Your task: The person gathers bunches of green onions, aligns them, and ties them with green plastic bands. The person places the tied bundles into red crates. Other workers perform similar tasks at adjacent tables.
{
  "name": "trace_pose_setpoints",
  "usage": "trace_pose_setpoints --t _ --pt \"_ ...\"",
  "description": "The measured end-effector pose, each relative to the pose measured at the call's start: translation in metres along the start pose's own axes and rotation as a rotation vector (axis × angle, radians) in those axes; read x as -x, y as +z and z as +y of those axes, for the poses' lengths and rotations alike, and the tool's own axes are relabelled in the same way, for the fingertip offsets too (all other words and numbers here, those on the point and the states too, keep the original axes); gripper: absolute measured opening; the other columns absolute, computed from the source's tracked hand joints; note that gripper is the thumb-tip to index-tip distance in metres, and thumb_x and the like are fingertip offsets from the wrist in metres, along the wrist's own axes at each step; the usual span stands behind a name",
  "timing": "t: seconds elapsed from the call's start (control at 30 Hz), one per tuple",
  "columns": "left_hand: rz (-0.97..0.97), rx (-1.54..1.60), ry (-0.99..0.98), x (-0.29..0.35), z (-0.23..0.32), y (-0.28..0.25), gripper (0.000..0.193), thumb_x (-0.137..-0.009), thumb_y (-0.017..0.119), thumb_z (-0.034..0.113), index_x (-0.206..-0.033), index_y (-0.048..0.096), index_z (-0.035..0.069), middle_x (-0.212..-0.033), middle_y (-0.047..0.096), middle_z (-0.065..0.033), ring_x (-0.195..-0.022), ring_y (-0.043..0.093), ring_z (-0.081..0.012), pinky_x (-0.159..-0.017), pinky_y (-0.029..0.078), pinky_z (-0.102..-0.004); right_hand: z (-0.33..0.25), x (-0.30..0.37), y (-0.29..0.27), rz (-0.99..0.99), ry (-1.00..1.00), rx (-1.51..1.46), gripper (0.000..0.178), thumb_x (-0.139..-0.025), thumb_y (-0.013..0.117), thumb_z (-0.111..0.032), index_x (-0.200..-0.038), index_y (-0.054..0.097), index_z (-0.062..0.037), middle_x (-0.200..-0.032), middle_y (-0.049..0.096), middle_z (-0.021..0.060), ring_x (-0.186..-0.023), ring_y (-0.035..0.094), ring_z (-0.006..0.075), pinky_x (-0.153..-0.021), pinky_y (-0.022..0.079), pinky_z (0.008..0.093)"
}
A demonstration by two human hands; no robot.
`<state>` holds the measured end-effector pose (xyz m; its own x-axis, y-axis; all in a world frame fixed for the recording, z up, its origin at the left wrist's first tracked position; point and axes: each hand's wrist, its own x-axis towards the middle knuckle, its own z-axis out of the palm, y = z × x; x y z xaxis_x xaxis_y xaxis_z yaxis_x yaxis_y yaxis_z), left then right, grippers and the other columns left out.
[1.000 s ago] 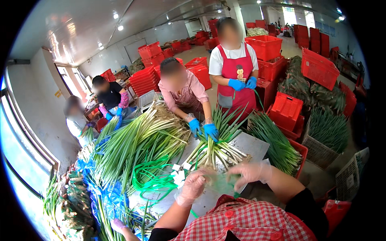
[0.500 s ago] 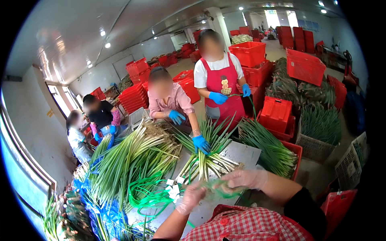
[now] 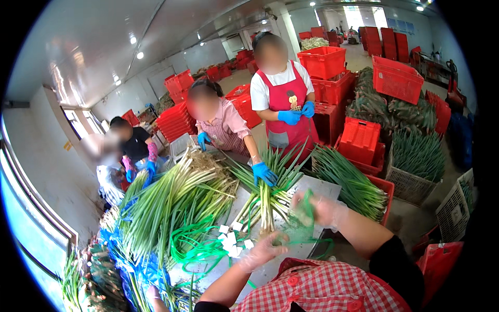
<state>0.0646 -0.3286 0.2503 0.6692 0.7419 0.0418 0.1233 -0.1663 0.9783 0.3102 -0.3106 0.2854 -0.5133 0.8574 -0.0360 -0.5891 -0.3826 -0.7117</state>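
Observation:
My right hand point(image 3: 323, 210), in a clear glove, is closed on a green plastic strip point(image 3: 306, 209), blurred by motion. Part of the strip trails down over the table edge. My left hand point(image 3: 262, 250), also in a clear glove, is lower and to the left, just below the root ends of a loose bunch of scallions point(image 3: 266, 210); its fingertips are smeared. Across the table a co-worker's blue-gloved hand point(image 3: 264, 174) presses on that bunch. Small white tags point(image 3: 230, 242) and a tangle of green strips point(image 3: 195, 244) are left of my left hand.
A large heap of scallions point(image 3: 161, 213) covers the left of the metal table point(image 3: 325, 192). Another hand point(image 3: 154, 294) shows at the lower left. A red crate point(image 3: 385, 190) of scallions stands at the right. A co-worker in a red apron point(image 3: 288, 117) stands opposite.
My hands have moved apart; the right has risen with the green strip, the left has shifted slightly right. The aproned co-worker's hands have come together. Another hand has appeared at the lower left.

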Motion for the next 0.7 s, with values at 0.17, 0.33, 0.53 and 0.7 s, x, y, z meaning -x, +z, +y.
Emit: trace_pose_setpoints --t 0.17,0.33,0.53,0.7 --pt "0.285 0.761 0.06 -0.007 -0.039 -0.064 0.019 -0.078 0.069 0.021 -0.091 0.061 0.009 -0.083 0.06 -0.0059 -0.079 0.057 -0.0182 -0.077 0.046 -0.0347 0.001 0.01 -0.007 -0.204 0.296 0.717 0.047 -0.092 0.052 -0.044 -0.113 0.061 -0.0021 -0.072 0.056 0.0019 -0.058 0.041 0.0069 -0.05 0.029 0.0224" --pt "0.257 1.38 0.112 0.003 0.02 -0.014 0.01 -0.081 0.058 0.021 -0.084 0.057 0.011 -0.063 0.057 -0.0058 -0.057 0.054 -0.0219 -0.061 0.049 -0.0416 -0.007 0.027 -0.009 -0.58 -0.116 0.099 0.053 -0.083 0.066 -0.025 -0.13 0.051 -0.0074 -0.078 0.056 0.0 -0.068 0.045 0.0098 -0.06 0.034 0.0234" --pt "-0.123 0.989 0.022 0.023 0.018 0.03 0.015 -0.08 0.055 0.01 -0.094 0.05 0.006 -0.042 0.035 -0.0023 -0.032 0.033 -0.0167 -0.035 0.029 -0.0294 -0.008 -0.003 0.026 -0.191 -0.474 -0.073 0.075 -0.081 0.067 -0.012 -0.145 0.031 -0.0261 -0.122 0.051 0.004 -0.106 0.053 0.0227 -0.076 0.047 0.0367" --pt "0.16 0.669 -0.366 -0.01 0.018 0.01 0.035 -0.085 0.057 0.002 -0.119 0.05 0.002 -0.061 0.046 0.0026 -0.043 0.037 -0.0065 -0.038 0.027 -0.0205 -0.01 0.009 0.036 -0.355 -0.226 -0.224 0.086 -0.08 0.062 -0.001 -0.148 0.02 -0.0329 -0.133 0.047 0.008 -0.076 0.06 0.0198 -0.056 0.047 0.0267"
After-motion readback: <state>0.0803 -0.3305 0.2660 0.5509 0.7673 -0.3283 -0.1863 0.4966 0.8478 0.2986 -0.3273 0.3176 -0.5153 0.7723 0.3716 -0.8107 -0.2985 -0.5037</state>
